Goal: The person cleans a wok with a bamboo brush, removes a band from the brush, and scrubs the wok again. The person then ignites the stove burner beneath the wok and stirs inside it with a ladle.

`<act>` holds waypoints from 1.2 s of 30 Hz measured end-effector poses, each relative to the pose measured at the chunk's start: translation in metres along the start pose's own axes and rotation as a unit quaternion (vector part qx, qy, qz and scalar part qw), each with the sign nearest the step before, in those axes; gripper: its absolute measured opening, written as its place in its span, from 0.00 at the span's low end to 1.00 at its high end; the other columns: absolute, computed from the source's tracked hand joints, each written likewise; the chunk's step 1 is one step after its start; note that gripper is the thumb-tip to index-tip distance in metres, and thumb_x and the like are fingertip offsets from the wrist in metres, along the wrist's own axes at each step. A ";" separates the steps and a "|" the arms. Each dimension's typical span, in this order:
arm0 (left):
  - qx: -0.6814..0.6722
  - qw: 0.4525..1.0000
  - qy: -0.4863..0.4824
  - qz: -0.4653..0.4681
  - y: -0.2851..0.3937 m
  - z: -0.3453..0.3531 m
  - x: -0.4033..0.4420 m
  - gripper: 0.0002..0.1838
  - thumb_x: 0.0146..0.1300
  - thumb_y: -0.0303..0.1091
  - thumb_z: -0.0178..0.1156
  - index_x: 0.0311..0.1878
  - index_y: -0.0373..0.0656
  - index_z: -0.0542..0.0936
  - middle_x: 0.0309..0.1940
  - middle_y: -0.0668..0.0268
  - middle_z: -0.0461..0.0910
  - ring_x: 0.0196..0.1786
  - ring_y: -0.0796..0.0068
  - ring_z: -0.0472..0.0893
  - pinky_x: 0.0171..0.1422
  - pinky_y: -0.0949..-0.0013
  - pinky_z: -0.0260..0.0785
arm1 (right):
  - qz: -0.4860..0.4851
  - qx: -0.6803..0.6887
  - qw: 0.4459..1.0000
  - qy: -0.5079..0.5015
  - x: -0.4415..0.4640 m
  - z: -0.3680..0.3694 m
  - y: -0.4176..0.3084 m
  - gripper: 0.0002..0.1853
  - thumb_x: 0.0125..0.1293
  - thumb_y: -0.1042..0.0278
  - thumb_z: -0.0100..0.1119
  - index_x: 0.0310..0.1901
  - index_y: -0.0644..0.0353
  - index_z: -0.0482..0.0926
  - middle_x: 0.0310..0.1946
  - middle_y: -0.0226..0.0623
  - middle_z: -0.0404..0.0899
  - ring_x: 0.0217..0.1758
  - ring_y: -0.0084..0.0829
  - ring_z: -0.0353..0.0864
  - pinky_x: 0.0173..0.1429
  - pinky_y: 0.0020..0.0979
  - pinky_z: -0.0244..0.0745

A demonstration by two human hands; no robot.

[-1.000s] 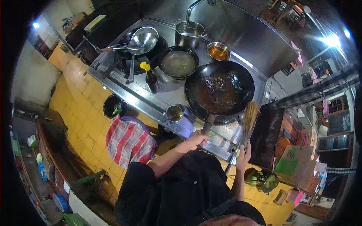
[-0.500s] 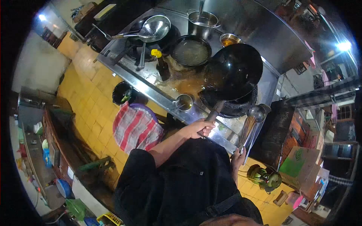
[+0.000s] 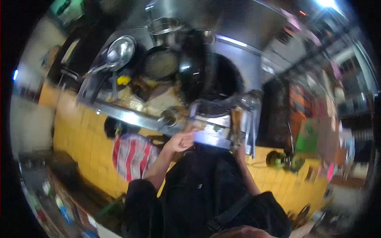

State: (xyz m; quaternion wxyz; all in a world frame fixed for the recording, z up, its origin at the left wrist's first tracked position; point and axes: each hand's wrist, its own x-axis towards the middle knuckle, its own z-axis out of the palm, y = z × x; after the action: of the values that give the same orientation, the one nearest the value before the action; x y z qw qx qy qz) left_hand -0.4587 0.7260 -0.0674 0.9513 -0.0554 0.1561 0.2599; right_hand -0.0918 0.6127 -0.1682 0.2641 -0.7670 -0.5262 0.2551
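The frame is smeared by motion. My left hand (image 3: 181, 141) is closed round the handle of the black wok (image 3: 193, 67), which is tilted steeply on its side above the stove (image 3: 137, 118). Behind the wok's right side shows the dark burner (image 3: 223, 79). At the stove's front edge, my right hand (image 3: 238, 150) holds the lower end of a bamboo brush (image 3: 237, 123), its bristles pointing away from me. A small metal cup (image 3: 169, 116) stands just beyond my left hand. Brownish liquid lies on the stove top left of the wok.
Left on the stove are a metal strainer (image 3: 121, 50), a dark round pan (image 3: 160, 62) and a yellow-capped bottle (image 3: 123, 80). A metal pot (image 3: 166, 25) stands at the back. A ladle (image 3: 251, 101) rests at the right. Below left is a red-striped cloth (image 3: 133, 155).
The wok has gone from lying flat on the burner to tilted on its side towards the left, and liquid has spread on the stove. The camera view has turned.
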 end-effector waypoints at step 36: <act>0.431 0.863 0.259 0.050 -0.058 0.010 0.081 0.10 0.63 0.28 0.63 0.29 0.43 0.71 0.15 0.69 0.69 0.16 0.79 0.69 0.21 0.70 0.62 | 0.156 -0.365 0.900 0.179 0.039 -0.239 0.186 0.17 0.67 0.72 0.45 0.56 0.66 0.72 0.47 0.60 0.78 0.49 0.54 0.80 0.51 0.48 0.76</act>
State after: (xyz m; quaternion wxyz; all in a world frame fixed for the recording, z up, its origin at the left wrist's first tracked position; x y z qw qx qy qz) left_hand -0.3599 0.7169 -0.0832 0.7917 0.3022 0.4956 0.1902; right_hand 0.2054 0.5596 -0.1234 0.0118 -0.9144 -0.4004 -0.0586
